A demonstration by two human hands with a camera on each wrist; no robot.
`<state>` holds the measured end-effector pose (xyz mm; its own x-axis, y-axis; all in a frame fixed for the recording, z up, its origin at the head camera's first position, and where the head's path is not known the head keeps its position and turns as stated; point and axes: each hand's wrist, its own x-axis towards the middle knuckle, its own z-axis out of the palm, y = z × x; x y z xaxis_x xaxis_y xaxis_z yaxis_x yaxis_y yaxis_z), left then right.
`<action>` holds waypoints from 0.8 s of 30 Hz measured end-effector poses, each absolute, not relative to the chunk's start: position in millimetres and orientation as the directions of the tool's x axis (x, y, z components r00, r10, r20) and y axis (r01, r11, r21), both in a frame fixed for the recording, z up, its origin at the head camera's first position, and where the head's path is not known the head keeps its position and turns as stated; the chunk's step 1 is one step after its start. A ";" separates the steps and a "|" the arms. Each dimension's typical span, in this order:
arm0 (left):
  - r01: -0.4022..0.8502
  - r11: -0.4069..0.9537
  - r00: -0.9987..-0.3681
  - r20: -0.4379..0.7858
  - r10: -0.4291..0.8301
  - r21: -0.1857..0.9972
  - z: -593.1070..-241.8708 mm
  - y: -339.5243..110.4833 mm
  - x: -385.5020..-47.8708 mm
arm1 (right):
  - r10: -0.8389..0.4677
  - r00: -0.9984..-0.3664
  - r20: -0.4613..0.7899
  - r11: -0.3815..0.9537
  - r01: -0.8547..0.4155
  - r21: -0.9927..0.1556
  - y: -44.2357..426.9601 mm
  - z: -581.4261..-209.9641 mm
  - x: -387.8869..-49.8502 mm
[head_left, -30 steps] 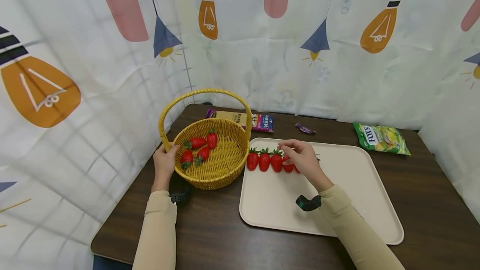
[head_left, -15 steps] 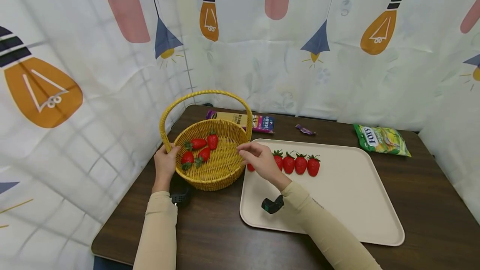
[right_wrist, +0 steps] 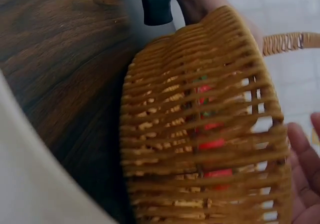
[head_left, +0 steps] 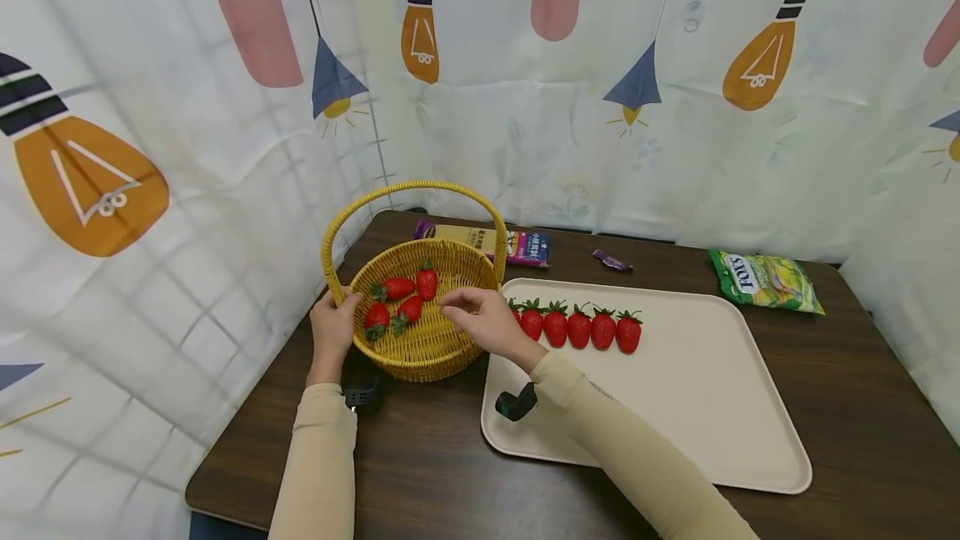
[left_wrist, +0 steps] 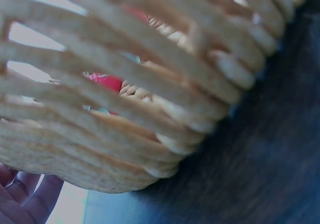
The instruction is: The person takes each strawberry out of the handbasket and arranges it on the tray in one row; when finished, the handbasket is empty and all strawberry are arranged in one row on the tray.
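Note:
The yellow wicker basket (head_left: pixel 420 367) stands on the table with several strawberries inside, one (head_left: pixel 427 282) near its back. My left hand (head_left: pixel 332 332) grips the basket's left rim by the handle's base. Over the basket's right side hovers my right hand (head_left: pixel 491 325), fingers loosely bent, with nothing seen between them. Several strawberries lie in a row on the cream tray (head_left: pixel 675 407), the rightmost (head_left: pixel 628 332) fully in sight and the leftmost partly behind my right hand. In the right wrist view the fingers (right_wrist: pixel 305 169) are beside the basket's rim (right_wrist: pixel 280 134).
Behind the basket lies a purple and yellow snack packet (head_left: pixel 528 248). A small purple wrapper (head_left: pixel 612 260) is behind the tray, and a green FOX'S bag (head_left: pixel 765 280) at the back right. The tray's left edge is close to the basket. A patterned curtain (head_left: pixel 480 123) hangs behind the table.
My right hand has moved left from above the strawberry row to over the basket's right side, uncovering the row's right end. My left hand stays on the rim.

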<state>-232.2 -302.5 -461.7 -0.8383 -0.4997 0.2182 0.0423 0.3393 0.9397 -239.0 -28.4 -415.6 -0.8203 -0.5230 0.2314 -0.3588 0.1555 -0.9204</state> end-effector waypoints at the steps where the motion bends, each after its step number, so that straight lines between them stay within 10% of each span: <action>1: 0.042 0.341 -0.838 0.219 -0.500 0.939 -461.5 -302.6 -232.2 | -0.529 -0.818 0.225 0.182 -0.368 -0.912 -31.2 -414.3 -239.1; 24: 0.030 0.350 -0.838 0.214 -0.501 0.936 -463.5 -304.2 -233.5 | -0.597 -0.797 0.094 0.352 -0.366 -0.862 -82.4 -416.6 -269.1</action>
